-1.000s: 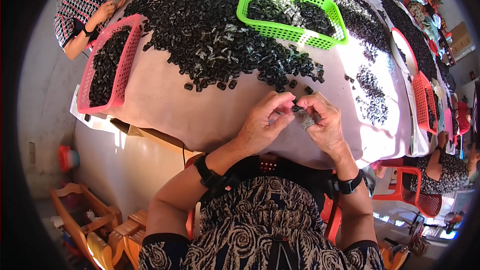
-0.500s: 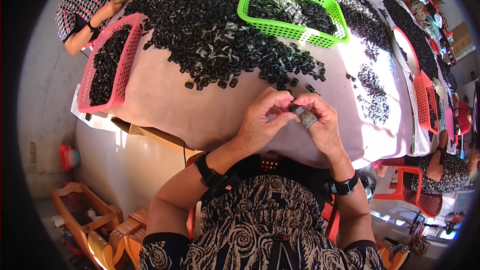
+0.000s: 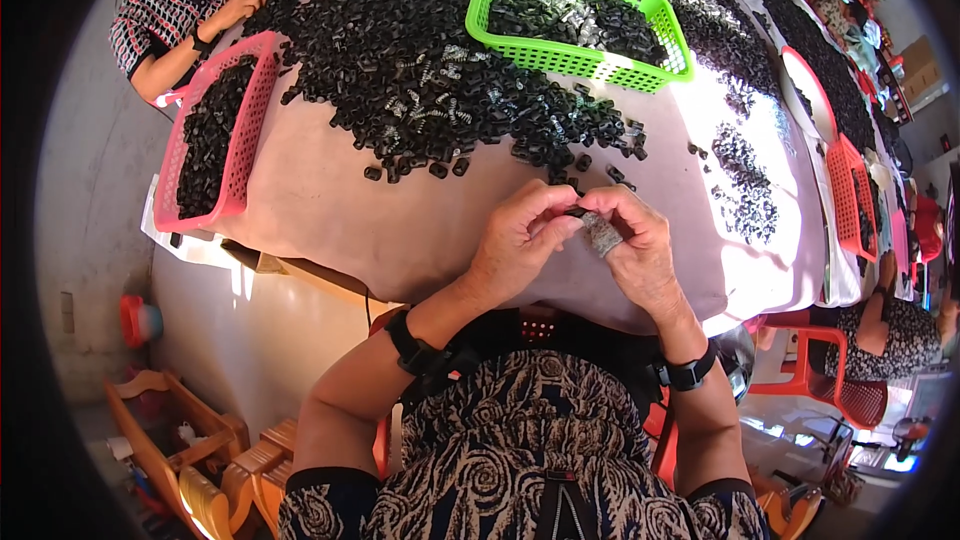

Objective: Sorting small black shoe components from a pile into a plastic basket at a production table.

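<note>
Over the near edge of the cloth-covered table, my left hand (image 3: 522,242) and my right hand (image 3: 645,250) meet at the fingertips. Both are closed in a pinch on a small black plastic part (image 3: 575,211), mostly hidden by the fingers. A grey wrap (image 3: 602,234) covers my right thumb. Just beyond my fingers lie a few loose black parts, at the front of a large heap of black parts (image 3: 400,70). Some pale, coil-like pieces (image 3: 455,115) are mixed into that heap.
A green basket (image 3: 570,60) of black parts stands on the far side of the heap. At the left is a pink basket (image 3: 262,105) of similar parts, near another person's hand (image 3: 243,5). An orange basket (image 3: 845,195) and a red chair (image 3: 815,365) are at the right.
My fingertips have shifted slightly on the black part, and my wrapped right thumb now points more steeply. The other person's hands have moved a little. The whole view has shifted slightly.
</note>
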{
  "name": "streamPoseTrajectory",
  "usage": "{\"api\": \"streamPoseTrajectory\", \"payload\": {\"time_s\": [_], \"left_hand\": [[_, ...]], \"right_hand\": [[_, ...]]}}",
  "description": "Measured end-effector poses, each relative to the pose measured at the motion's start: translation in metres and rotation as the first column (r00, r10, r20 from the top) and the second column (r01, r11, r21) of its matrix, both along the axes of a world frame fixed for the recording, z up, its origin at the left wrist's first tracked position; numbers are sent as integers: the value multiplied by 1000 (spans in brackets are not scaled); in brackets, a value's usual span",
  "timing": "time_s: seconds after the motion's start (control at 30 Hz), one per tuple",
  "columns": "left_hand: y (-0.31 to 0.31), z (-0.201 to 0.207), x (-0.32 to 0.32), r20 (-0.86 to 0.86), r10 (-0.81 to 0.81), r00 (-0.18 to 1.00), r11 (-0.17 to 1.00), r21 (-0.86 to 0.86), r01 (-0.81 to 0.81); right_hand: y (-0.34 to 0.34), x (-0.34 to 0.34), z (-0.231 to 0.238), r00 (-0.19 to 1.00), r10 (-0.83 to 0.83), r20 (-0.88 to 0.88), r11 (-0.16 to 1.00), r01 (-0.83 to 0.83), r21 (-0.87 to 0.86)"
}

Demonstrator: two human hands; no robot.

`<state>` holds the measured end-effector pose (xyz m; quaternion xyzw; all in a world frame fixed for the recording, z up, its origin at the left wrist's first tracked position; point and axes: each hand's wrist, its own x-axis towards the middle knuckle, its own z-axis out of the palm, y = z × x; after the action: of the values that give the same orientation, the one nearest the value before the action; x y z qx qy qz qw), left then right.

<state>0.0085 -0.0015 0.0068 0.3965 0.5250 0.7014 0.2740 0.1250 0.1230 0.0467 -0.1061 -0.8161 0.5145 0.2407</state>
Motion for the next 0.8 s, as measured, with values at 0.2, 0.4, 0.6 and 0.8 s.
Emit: {"api": "streamPoseTrajectory", "payload": {"time_s": [0.2,0.4,0.6,0.8], "left_hand": [[-1,1,-1,-99,-40,994,998,-59,35],[1,-5,-8,19,33,999,999,-5,-33],[1,-5,-7,85,45,995,998,-37,-42],[0,-5,-6,74,38,997,996,-80,-32]], "right_hand": [[21,8,0,988,-152,-21,988,152,-3],[57,26,12,964,-264,17,950,264,-165],[63,34,-4,961,-249,122,967,253,-14],[51,26,-9,963,-205,172,971,179,156]]}}
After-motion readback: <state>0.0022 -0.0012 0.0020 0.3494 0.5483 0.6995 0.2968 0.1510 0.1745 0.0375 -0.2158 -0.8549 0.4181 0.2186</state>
